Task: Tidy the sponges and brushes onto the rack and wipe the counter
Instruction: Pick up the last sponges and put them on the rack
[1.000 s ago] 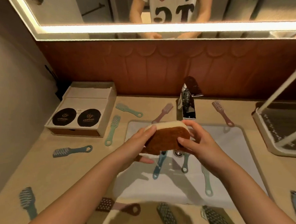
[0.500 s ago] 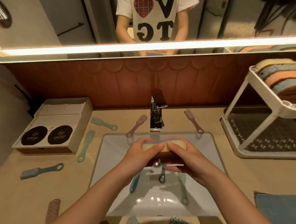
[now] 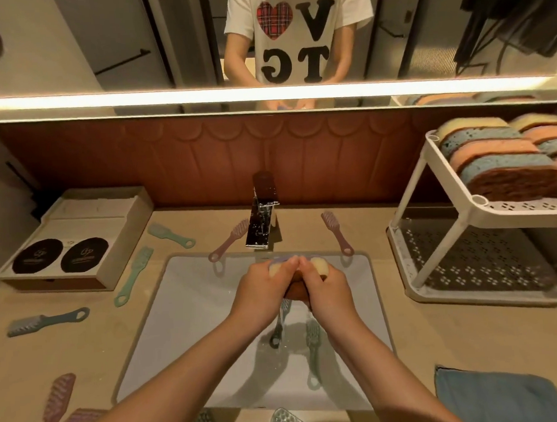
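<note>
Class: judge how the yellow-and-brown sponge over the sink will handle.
The yellow-and-brown sponge is likely soft: it bunches between left hand and right hand. Held over the white sink, it may be wet and slippery.

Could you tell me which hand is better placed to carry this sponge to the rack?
Probably the right hand: it grips the sponge, and the rack stands on its side of the sink.

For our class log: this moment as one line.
left hand, right hand: grip yellow-brown foam sponge | place: over white sink
</note>
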A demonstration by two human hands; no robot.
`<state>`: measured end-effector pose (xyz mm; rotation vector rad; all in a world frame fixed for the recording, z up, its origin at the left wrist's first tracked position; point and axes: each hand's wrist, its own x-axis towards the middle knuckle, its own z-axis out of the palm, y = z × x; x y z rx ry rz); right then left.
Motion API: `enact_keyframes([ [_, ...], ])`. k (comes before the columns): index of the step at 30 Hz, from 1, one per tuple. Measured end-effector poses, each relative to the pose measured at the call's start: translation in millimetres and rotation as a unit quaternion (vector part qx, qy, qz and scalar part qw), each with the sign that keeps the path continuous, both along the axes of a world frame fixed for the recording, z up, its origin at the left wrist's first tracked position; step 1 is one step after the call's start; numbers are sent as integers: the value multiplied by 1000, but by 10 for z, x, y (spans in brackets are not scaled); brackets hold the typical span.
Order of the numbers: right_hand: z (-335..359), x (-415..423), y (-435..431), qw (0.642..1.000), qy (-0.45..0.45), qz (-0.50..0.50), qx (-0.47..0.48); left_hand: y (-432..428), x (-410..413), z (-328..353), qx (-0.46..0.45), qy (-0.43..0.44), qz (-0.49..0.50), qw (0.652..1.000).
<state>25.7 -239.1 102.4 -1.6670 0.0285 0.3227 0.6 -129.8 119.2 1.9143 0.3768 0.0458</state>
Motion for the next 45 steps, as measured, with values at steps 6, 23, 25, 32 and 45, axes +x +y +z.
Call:
enact_keyframes([
  [6, -95, 144, -126, 998, -10, 5, -60, -190, 70, 42, 261, -21, -35, 964],
  [23, 119, 413, -649, 982, -121, 63, -133, -446, 255, 151, 266, -45, -62, 961],
  [25, 298, 471, -823, 981, -125, 87, -121, -469, 296, 285, 187, -58, -65, 978],
  [32, 898, 607, -1400, 967, -194, 115, -120, -719, 505, 780, 129, -100, -85, 983],
  [45, 1207, 887, -2431, 967, -224, -68, -97, -1602, 986, 1203, 94, -171, -202, 960],
])
